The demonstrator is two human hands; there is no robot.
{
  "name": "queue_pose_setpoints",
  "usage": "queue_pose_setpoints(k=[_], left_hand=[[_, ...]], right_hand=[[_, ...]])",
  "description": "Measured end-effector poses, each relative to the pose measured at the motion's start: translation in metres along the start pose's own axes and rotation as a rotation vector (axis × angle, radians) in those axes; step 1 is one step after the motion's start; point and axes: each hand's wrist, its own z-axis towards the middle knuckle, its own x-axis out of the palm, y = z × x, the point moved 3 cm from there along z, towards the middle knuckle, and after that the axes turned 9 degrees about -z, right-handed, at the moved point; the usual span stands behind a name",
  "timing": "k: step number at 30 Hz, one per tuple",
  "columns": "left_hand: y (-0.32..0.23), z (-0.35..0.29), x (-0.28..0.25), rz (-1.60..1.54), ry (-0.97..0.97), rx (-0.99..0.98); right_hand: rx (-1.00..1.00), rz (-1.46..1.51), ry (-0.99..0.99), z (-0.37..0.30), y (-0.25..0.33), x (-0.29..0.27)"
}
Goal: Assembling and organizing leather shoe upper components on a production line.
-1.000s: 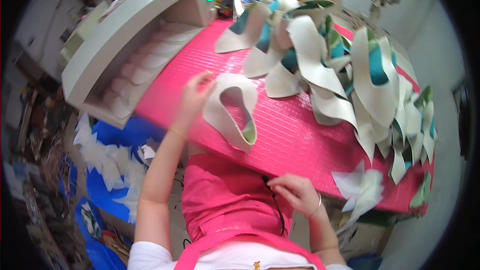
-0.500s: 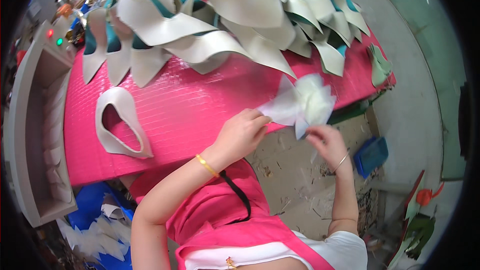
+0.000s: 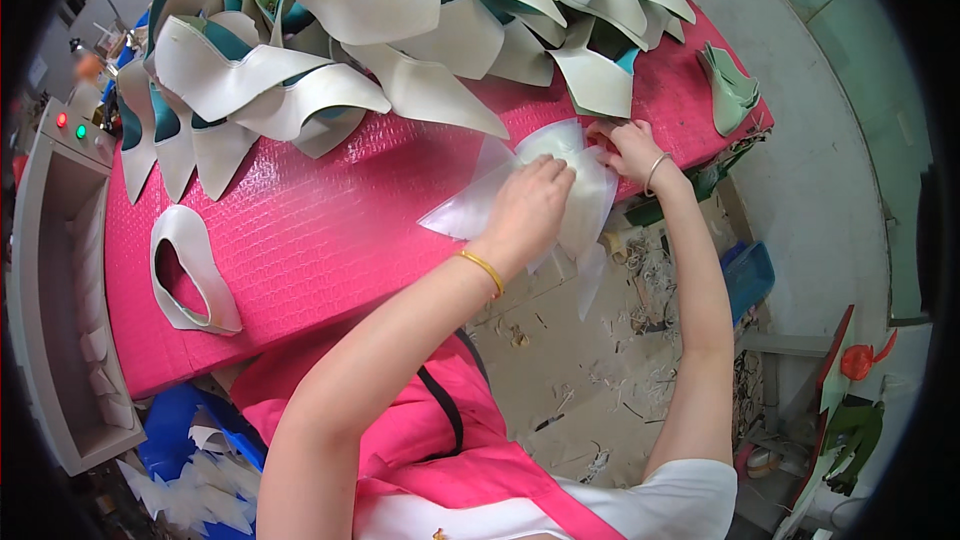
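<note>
**Both hands at the loose sheets, one pale loop lying apart**

On my feed, the work looks partway along. The translucent sheets (image 3: 462, 202) lie in a loose, fanned pile near the centre of the frame, at the near edge of the pink table (image 3: 320, 230), with some corners hanging past it. I judge that sorting through this pile is the step in hand; I see no sheet lifted fully clear.

The left hand (image 3: 535, 202) is over the middle of the pile, fingers curled down and half closed; I cannot tell whether they pinch a sheet. The right hand (image 3: 635, 152) is at the pile's upper right edge, fingers bent; I cannot confirm a grip there either.

Across the top of the frame, the curved pale pieces (image 3: 380, 5) with teal linings look already shaped, so I count them as further on. The looped pale piece (image 3: 208, 265) lies alone at the left, with no sheet visible on it and both hands well apart from it; I take it as unfinished.

At the far left, the grey box (image 3: 28, 260) holds a row of pale parts (image 3: 92, 320) whose stage I cannot make out. How much is left overall, I cannot count.
</note>
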Motion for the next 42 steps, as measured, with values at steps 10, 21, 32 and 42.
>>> queue_pose_setpoints(k=[10,21,32,42], left_hand=[[0.045,0.018,0.003,0.017,0.359,-0.033],[0.027,0.030,-0.009,-0.041,0.179,0.147],[0.040,0.027,0.003,-0.199,0.200,0.051],[0.038,0.022,0.004,-0.050,0.222,-0.003]], right_hand=[[-0.118,0.261,-0.379,-0.023,0.004,-0.008],[-0.023,0.200,-0.542,-0.035,0.018,-0.010],[-0.243,0.037,-0.570,-0.025,0.026,0.000],[-0.289,-0.020,-0.668,-0.042,0.031,-0.005]])
